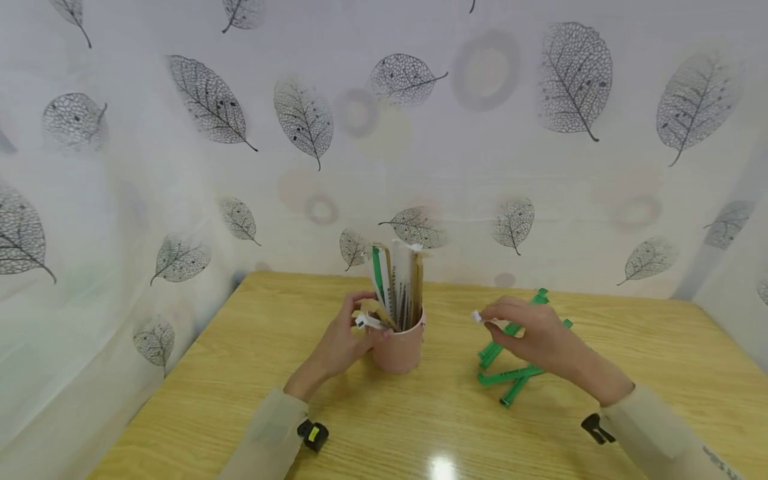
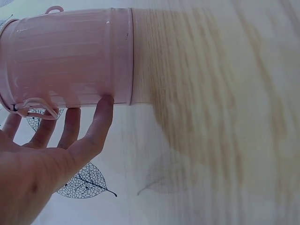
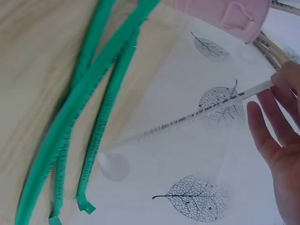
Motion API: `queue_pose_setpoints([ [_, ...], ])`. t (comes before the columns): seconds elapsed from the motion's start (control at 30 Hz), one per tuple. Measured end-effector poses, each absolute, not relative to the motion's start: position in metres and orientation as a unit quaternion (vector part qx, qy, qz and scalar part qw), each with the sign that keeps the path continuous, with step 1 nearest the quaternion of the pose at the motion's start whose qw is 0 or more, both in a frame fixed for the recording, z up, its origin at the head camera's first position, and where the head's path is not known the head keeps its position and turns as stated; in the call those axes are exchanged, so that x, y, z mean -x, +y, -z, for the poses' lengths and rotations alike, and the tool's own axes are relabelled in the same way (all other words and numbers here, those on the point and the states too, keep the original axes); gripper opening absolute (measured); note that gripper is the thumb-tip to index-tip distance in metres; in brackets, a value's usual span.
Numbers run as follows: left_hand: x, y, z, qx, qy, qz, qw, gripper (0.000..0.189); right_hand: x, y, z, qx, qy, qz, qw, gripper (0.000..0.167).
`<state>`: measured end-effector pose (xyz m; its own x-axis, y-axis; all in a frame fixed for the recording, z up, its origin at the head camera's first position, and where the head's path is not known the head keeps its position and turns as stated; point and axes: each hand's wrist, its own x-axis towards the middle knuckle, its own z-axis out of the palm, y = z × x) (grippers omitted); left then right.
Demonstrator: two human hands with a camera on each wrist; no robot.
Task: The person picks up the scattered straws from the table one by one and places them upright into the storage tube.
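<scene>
A pink bucket (image 1: pixel 399 350) with small handles holds several thin wrapped sticks (image 1: pixel 403 287), some brown, some white or clear with dark print, and a green one. My left hand (image 1: pixel 339 343) holds its left side; in the left wrist view the fingertips touch the bucket (image 2: pixel 70 56). A white-ended piece (image 1: pixel 372 323) juts over the rim near that hand. To the right, my right hand (image 1: pixel 534 333) pinches one end of a thin, clear-wrapped stick with black print (image 3: pixel 187 117). Several green wrapped sticks (image 1: pixel 510 377) lie crossed beneath and beside that hand.
The wooden table (image 1: pixel 444 413) carries the bucket and the green sticks. Behind it hangs a pale curtain (image 1: pixel 456 167) with a leaf print, which also runs down the left side. Straps with black buckles (image 1: pixel 313 435) hang at both wrists.
</scene>
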<state>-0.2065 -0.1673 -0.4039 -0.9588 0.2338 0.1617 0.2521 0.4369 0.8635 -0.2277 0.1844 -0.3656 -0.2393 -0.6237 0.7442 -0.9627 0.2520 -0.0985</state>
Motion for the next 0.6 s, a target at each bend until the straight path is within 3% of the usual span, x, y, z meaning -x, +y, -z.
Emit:
queue_pose_setpoints([
  [0.17, 0.206, -0.167, 0.403, 0.145, -0.847, 0.51, 0.012, 0.071, 0.232, 0.183, 0.353, -0.51, -0.718, -0.321, 0.348, 0.033],
  [0.4, 0.206, -0.167, 0.404, 0.146, -0.846, 0.512, 0.013, 0.071, 0.234, 0.179, 0.341, -0.48, -0.714, -0.362, 0.359, 0.051],
  [0.6, 0.206, -0.167, 0.404, 0.145, -0.849, 0.508, 0.015, 0.071, 0.236, 0.173, 0.332, -0.482, -0.701, -0.376, 0.367, 0.037],
])
